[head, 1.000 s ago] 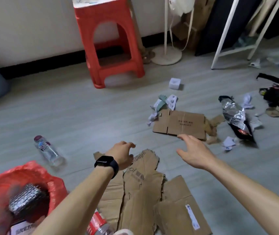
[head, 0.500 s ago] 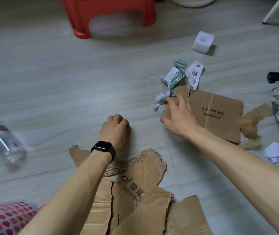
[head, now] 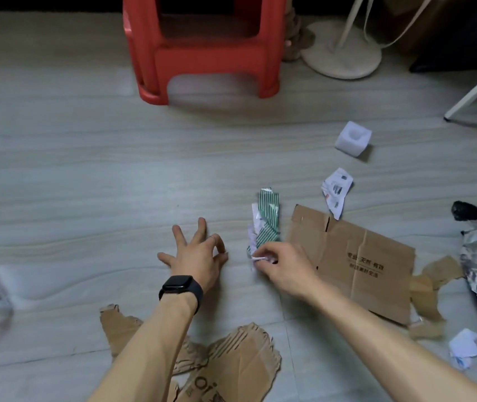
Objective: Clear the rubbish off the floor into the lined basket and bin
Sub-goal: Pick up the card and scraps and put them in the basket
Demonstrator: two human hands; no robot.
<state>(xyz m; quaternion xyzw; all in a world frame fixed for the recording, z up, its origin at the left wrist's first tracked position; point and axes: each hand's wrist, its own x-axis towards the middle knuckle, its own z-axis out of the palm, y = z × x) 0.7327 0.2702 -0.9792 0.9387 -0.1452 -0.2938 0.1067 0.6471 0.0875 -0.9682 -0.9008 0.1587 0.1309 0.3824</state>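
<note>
Pinching striped wrapper (head: 268, 219) now, right hand (head: 285, 271) has left cardboard (head: 370, 256).

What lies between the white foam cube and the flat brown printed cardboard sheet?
In the head view, a torn white printed paper scrap, its near tip overlapping the cardboard sheet's far edge; bare floor to the foam cube.

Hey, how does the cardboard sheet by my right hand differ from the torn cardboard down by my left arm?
The cardboard sheet has mostly straight cut edges and fold creases; the torn cardboard has ragged edges with its ribbed layer exposed. The sheet shows two full rows of dark characters; the torn piece's print is cut off by the picture's bottom edge. Both are brown and lie on the floor.
</note>
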